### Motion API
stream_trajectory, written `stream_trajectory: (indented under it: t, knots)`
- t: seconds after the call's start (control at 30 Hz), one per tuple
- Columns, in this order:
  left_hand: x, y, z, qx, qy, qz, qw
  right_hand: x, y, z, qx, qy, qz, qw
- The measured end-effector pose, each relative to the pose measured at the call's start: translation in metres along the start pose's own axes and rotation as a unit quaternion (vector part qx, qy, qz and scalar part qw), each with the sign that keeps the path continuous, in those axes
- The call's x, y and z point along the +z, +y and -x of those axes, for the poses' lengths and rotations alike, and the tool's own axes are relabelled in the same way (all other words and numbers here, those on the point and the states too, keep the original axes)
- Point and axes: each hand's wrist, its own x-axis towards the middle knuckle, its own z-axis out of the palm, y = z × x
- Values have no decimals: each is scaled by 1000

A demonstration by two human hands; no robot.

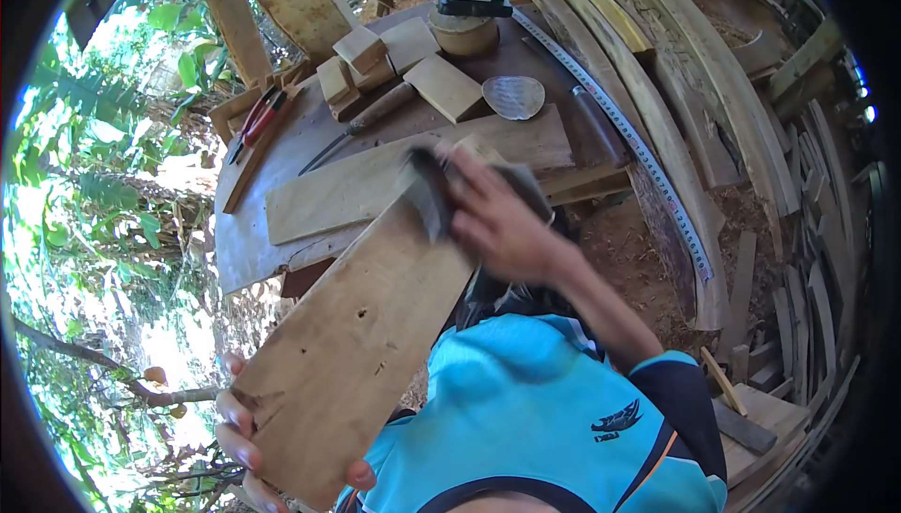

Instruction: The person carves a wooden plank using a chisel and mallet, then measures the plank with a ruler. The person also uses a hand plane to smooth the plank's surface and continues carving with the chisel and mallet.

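A wooden board [361, 325] with small dark holes slants up from my body toward the worktable. My left hand [240, 449] grips its near end, fingers around the left edge and thumb at the right edge. At the far end, my right hand [502, 222] presses a dark grey sheet of sandpaper [434, 196] onto the board's face. Motion blurs this hand's fingers, and they partly hide the sheet. Behind the board, a longer flat plank [324, 201] lies on the table.
The worktable [246, 250] holds red-handled pliers [258, 121], a wood-handled chisel-like tool [375, 111], wood blocks [446, 88], a clear oval dish [513, 97] and a round pot [465, 36]. A measuring tape [638, 145] stretches along curved timbers [718, 72] at right.
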Motion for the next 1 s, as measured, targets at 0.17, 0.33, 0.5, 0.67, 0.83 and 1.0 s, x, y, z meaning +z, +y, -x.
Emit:
stream_trajectory:
  t: [0.17, 0.33, 0.5, 0.67, 0.83, 1.0]
  knots:
    - [-5, -1, 3, -20, -44, 15, 999, 8, 42, 17, 70, 74, 47, 994]
    - [-3, 10, 0, -31, -73, -11, 997, 2, -59, 5, -145, -23, -50, 988]
    - [-5, 7, 1, -57, -84, -2, 995, 1, -61, -35, -225, 73, 14, 972]
    - [1, 32, 19, -65, -108, 14, 992, -14, 56, -18, 29, 269, -53, 961]
    - [11, 38, 18, -52, -126, 19, 990, 3, -7, -6, -123, 220, -111, 961]
    - [24, 15, 11, -29, -139, 48, 989, -10, -74, -20, -168, 89, -86, 978]
